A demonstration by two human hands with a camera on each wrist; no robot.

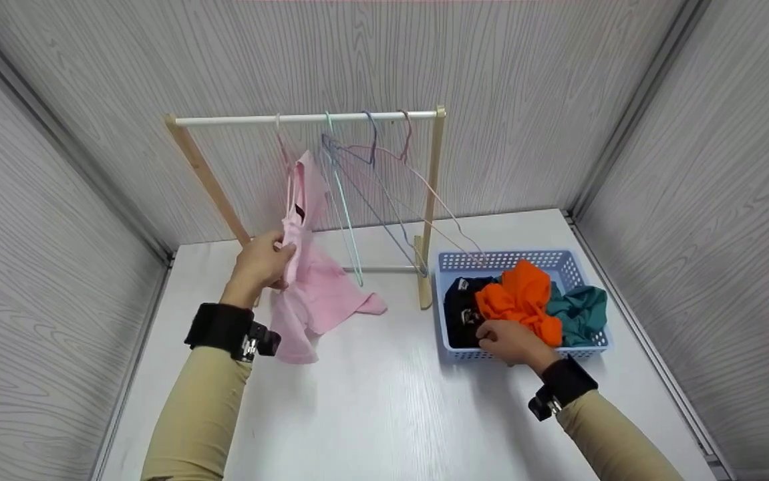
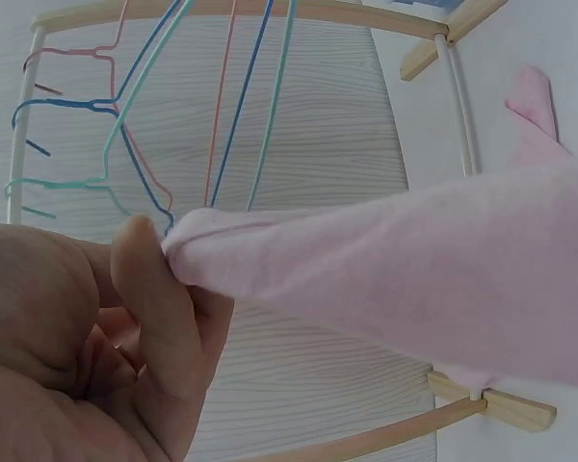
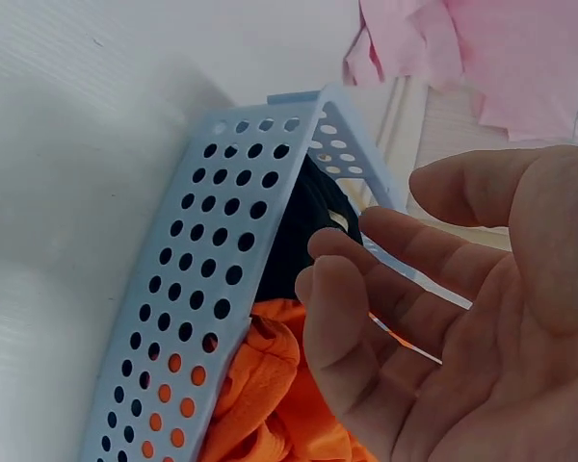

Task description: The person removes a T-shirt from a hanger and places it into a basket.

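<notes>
A pink garment (image 1: 321, 280) hangs on a pink hanger (image 1: 282, 143) from the rack's white bar, its lower part spread down to the table. My left hand (image 1: 262, 264) pinches the edge of this garment, and the left wrist view shows the pink cloth (image 2: 385, 279) stretching away from the fingertips. Over the front of a blue perforated basket (image 1: 444, 321) is my right hand (image 1: 511, 341), beside a black cloth (image 1: 459, 304) and an orange cloth (image 1: 521, 294). Seen from the right wrist, its fingers (image 3: 405, 298) are loosely bent with nothing between them.
Along the wooden rack (image 1: 436, 153), a mint hanger (image 1: 349, 220), a blue hanger (image 1: 374, 143) and another pink hanger (image 1: 437, 194) hang bare. A teal cloth (image 1: 579, 310) drapes over the basket's right side. Grey wood-grain walls (image 1: 524, 100) border the white table (image 1: 371, 414).
</notes>
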